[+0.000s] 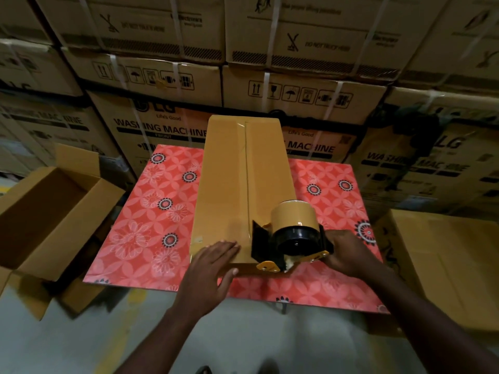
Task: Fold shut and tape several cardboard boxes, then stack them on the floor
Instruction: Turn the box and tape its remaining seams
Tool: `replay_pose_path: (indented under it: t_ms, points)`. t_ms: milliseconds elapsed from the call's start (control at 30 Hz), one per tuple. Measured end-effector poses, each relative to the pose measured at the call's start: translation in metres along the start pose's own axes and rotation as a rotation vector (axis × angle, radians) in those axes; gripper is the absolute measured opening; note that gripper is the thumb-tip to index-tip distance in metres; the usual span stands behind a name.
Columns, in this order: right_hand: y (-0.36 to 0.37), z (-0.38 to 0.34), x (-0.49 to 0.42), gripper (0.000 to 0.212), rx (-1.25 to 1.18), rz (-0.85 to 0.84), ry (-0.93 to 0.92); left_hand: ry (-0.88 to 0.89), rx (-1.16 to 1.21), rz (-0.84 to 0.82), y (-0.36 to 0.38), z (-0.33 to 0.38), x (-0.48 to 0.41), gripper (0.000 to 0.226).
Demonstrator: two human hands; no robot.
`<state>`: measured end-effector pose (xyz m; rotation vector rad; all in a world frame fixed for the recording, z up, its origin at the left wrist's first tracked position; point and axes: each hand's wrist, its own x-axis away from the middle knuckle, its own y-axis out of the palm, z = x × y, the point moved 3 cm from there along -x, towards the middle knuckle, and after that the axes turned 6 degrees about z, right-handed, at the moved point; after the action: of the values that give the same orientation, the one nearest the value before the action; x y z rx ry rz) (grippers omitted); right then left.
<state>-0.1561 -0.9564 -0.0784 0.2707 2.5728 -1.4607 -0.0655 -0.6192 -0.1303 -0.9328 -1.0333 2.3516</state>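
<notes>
I have the cardboard box dead centre, lying long from six towards twelve o'clock on the table with the red flowered cover; its flaps are folded shut and a glossy strip runs along the centre seam; my left hand lies flat on the near end of the lid at about seven o'clock of the box, fingers straight and together, pressing down, thumb hooked over the near edge; my right hand is at five o'clock, fingers curled round the handle of the tape dispenser; the dispenser rests on the lid just right of the seam, its brown roll standing up and its black blade plate touching the seam line; at nine o'clock an open box sits on the grey floor just beside the table, flaps splayed; at three o'clock another closed carton stands against the table's right side; across twelve o'clock a wall of strapped washing machine cartons rises behind the table, print blurred in places.
</notes>
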Motion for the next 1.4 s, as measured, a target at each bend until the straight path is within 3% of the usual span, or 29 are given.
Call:
replay_pose_path:
  t_ms: [100, 200, 367, 567, 700, 967, 1167, 1400]
  points:
    - [-0.028, 0.027, 0.016, 0.016, 0.054, 0.039, 0.009, -0.009, 0.006, -0.01, 0.0, 0.0, 0.0, 0.05]
    - [-0.037, 0.05, 0.031, 0.029, 0.088, 0.054, 0.041, -0.029, 0.02, 0.01, 0.002, 0.002, 0.0, 0.048]
    - [-0.027, 0.057, 0.035, 0.028, 0.053, 0.041, 0.074, -0.206, 0.035, 0.102, 0.014, 0.028, -0.014, 0.042]
    - [-0.027, 0.058, 0.035, 0.029, 0.018, 0.002, 0.142, -0.014, 0.077, -0.118, 0.059, 0.088, -0.04, 0.049]
    - [-0.03, 0.047, 0.032, 0.031, 0.072, 0.038, 0.177, 0.043, 0.07, -0.131, 0.066, 0.094, -0.046, 0.053]
    - [-0.025, 0.057, 0.044, 0.032, 0.041, 0.131, 0.118, -0.005, 0.092, -0.138, 0.071, 0.081, -0.043, 0.044]
    - [-0.051, 0.092, 0.058, 0.025, 0.236, 0.157, 0.12, -0.028, 0.095, -0.09, 0.073, 0.08, -0.041, 0.043]
    - [-0.053, 0.118, 0.072, 0.03, 0.453, 0.034, 0.225, -0.068, 0.118, -0.053, 0.075, 0.085, -0.042, 0.042]
